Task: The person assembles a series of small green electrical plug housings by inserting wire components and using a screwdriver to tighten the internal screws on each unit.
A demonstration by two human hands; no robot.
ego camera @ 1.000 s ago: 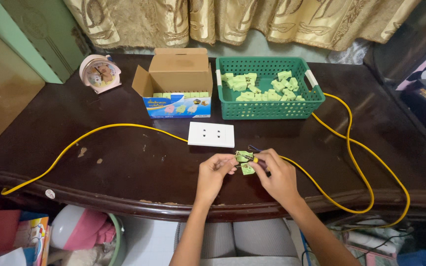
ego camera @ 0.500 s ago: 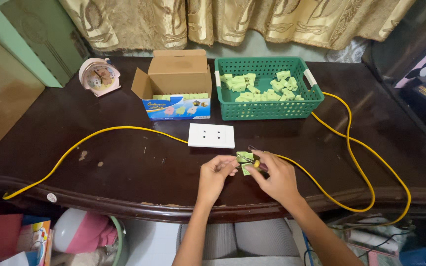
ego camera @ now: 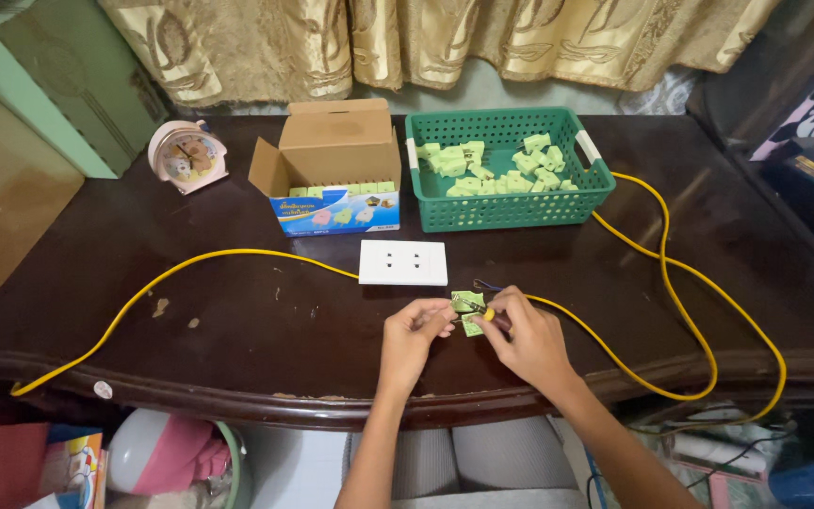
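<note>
Fingers [ego camera: 440,319] of both hands pinch a green plug [ego camera: 468,314]; more fill the basket [ego camera: 506,212].

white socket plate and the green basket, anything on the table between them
Nothing: in the head view the stretch of dark table between the white socket plate and the green basket is bare wood.

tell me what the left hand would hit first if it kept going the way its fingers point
The left hand points up and right, away from the person. It already touches the small green plug part; past that, probably the yellow cable end, though depth is unclear.
</note>
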